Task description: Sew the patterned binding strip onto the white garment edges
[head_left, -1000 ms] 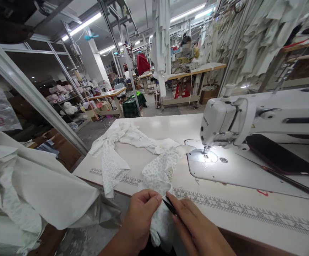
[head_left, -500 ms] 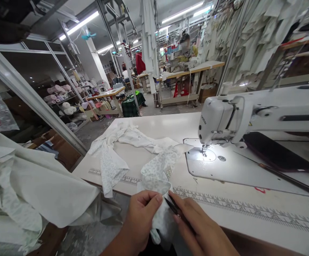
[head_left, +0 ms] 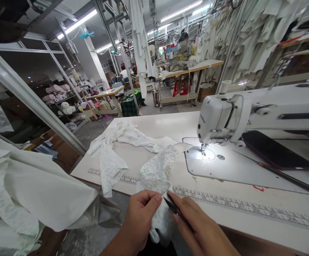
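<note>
The left hand (head_left: 141, 217) pinches a fold of the printed white garment (head_left: 157, 169) between thumb and fingers, at the front edge of the table (head_left: 250, 220). The right hand (head_left: 197, 229) is closed around small black snips (head_left: 170, 205). Only their dark tip shows, so one cannot tell if the blades are apart. The tip lies against the cloth, just beside the left thumb. The garment's lower end hangs below the table edge, partly hidden behind the hands. The rest lies on the table toward the sewing machine (head_left: 223, 117). Both forearms are cut off at the bottom border.
</note>
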`<state>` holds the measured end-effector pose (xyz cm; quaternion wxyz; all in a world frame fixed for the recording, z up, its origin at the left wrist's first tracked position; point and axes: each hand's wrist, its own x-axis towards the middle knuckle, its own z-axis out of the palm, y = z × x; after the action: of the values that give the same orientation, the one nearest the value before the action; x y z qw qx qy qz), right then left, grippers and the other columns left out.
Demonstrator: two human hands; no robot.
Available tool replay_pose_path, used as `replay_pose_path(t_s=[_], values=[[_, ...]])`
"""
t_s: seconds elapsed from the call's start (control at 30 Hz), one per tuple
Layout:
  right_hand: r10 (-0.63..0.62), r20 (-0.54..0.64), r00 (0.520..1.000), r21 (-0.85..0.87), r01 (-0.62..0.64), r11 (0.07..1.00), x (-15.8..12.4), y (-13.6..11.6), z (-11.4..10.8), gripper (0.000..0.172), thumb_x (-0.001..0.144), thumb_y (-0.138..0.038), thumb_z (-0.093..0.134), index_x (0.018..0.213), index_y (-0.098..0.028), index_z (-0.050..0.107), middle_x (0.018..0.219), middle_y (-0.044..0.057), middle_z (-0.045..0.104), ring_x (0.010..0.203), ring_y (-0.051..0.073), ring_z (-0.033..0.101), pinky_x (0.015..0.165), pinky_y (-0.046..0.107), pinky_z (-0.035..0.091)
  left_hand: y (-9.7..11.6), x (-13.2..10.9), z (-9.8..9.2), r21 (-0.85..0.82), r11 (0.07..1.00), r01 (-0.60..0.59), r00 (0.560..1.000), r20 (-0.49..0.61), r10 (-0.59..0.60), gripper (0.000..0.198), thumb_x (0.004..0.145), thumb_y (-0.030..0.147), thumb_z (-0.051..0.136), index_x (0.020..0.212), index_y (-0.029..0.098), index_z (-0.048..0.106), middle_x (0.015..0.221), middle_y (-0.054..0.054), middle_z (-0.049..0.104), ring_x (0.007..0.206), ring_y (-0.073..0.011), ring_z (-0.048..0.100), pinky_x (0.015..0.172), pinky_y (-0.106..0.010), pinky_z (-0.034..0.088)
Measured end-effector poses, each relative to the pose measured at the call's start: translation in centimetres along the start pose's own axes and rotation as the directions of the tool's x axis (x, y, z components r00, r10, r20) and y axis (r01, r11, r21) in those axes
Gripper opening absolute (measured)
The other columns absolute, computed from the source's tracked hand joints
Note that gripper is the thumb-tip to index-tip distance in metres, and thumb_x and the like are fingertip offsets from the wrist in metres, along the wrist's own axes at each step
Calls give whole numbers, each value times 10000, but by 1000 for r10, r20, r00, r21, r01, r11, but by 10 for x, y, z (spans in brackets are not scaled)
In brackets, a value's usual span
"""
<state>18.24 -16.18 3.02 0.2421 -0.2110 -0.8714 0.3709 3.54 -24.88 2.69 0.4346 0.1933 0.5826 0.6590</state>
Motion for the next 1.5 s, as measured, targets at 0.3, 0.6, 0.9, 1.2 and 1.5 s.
replay_pose_path(t_s=[0.3,0.6,0.9,1.2,1.5], values=[[26,60,998,68,-30,997,1,2,0,395,977,-227,379,1362,-210,466,1052,77,632,980,172,642,864,303,544,11,-2,0,-21,999,47,998,52,-45,297,675,353,806,862,128,758,737,-55,703,742,-172,610,700,-256,463],[39,49,998,85,-43,995,0,-2,-1,406,974,-237,399,1373,-245,468,1056,69,635,999,185,639,885,323,541,10,0,0,-39,995,94,996,-4,-95,322,609,370,843,784,122,736,655,-32,680,624,-134,577,608,-228,433],[29,61,998,80,-34,996,-1,-2,-1,401,968,-252,411,1363,-226,482,1056,74,635,1015,190,639,908,326,537,10,1,2,-52,994,101,994,-24,-102,347,588,391,849,762,119,722,623,-25,663,610,-135,568,594,-232,420],[39,75,996,89,-46,995,2,-4,-1,410,967,-241,397,1369,-226,479,1048,81,635,980,199,645,884,348,544,10,2,-1,16,997,74,997,-30,-73,332,613,399,836,760,126,715,682,-28,678,620,-123,557,604,-227,416],[56,90,994,93,-64,994,0,-6,-4,400,971,-226,390,1360,-213,482,1060,77,621,1007,183,631,918,330,522,8,1,-2,20,997,68,998,-15,-68,307,644,379,823,770,121,716,677,-28,682,600,-111,546,589,-217,413]])
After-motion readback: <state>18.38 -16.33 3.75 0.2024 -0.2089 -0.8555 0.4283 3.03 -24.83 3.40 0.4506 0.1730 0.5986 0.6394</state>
